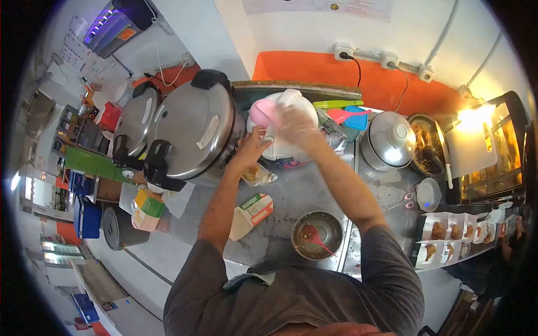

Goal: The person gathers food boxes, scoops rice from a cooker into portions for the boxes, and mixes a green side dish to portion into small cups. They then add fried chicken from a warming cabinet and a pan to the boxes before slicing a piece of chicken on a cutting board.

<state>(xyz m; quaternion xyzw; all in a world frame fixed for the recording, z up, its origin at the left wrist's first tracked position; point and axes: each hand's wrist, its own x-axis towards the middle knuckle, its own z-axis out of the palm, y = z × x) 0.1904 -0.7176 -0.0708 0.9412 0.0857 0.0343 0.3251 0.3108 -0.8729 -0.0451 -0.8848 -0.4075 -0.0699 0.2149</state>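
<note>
Under both arms' reach stands a white lidded container (291,150) with a floral pattern low on its side. My left hand (253,147) is at its left edge, fingers apart near the lid's handle. A pink rounded scoop (264,112) is over the lid, between the two hands. My right hand (298,127) is smeared by motion above the lid, beside the scoop; its fingers and grip cannot be made out. Below my left hand lies a clear plastic bag (259,175) with food in it. A metal bowl (317,235) with a red spoon (318,239) sits near my body.
Two large metal cookers (193,131) stand left. A carton (252,216) lies on the metal counter (286,196). Rightward are a blue container (356,119), lidded pot (389,140), pan (427,159), scissors (404,201), white bowl (428,194), lit glass case (493,151) and boxed fried food (440,229).
</note>
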